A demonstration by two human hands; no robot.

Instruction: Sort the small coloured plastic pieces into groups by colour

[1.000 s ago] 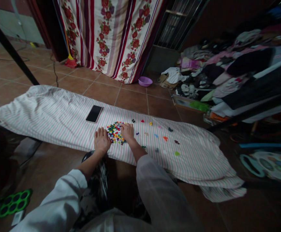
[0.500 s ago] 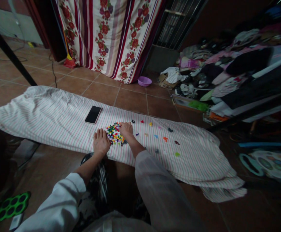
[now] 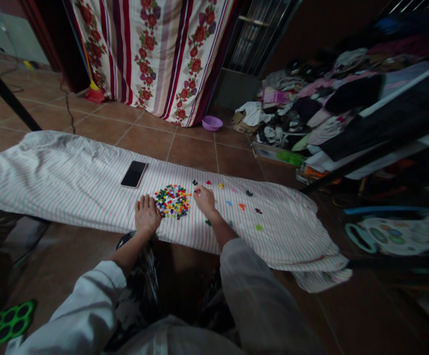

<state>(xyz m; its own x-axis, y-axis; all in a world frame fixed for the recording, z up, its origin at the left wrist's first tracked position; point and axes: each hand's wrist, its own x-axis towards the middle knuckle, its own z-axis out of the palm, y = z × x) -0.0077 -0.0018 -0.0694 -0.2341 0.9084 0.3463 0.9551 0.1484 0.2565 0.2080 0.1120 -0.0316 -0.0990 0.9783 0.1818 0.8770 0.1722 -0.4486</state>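
Observation:
A ring-shaped pile of small multicoloured pieces point(image 3: 173, 201), bead-like in size, lies on the striped cloth. My left hand point(image 3: 148, 215) rests flat at the pile's left edge, fingers stretched out and holding nothing. Just right of the pile, my right hand point(image 3: 204, 200) is closed in a pinch, a tiny dark piece point(image 3: 196, 191) showing at its fingertips. Around and beyond it are small single-colour clusters: black point(image 3: 195, 182), red point(image 3: 208, 182), yellow point(image 3: 220, 186), orange point(image 3: 242, 206), light blue point(image 3: 229, 203) and lime green point(image 3: 259, 227). The hand hides part of this group.
The striped cloth point(image 3: 70, 172) covers a long low surface. A phone point(image 3: 134, 174) lies left of the pile. Behind are a floral curtain point(image 3: 151, 59), a purple basin point(image 3: 212, 123) and a broom point(image 3: 95, 92). Heaped clothes point(image 3: 310, 108) fill the right side.
My right hand has moved from the top of the pile to the right, just off it, with a dark piece at its fingertips. My left hand stays beside the pile; the view has shifted slightly.

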